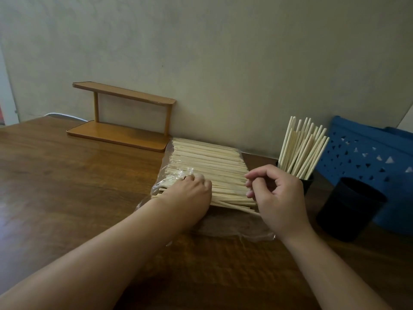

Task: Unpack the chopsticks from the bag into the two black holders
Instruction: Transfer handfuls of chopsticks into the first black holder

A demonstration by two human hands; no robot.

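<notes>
a: where do things stand?

b: the clear plastic bag [201, 227] lies flat on the wooden desk [67, 186], most of the chopsticks [207, 166] in it as a wide, loose layer. the left hand [190, 193] rests on the near left of the pile, palm down; whether its fingers are curled round any sticks i can't tell. the right hand [277, 198] hovers just over the sticks' right ends, its grip loosely curled, thumb near forefinger, clamped on nothing that i can see.

a: and the holders?

b: the far black holder [307, 182] stands just behind the right hand with a fan of chopsticks [301, 148] upright in it. the near black holder [350, 209] looks empty, though its inside is dark.

a: what could go wrong?

b: the sticks are thin, round, smooth pale wood. a loose pinch could let some roll or slide off the crinkly film onto the desk. the film is slack and glossy, so pulling a handful may drag the bag unless the left hand pins it. the far holder is also top-heavy with leaning sticks, and a wrist brushing it could tip it.

a: anything else nearby?

b: a small brown two-tier shelf [120, 121] by the wall and a blue perforated basket [368, 157] behind the holders.
</notes>
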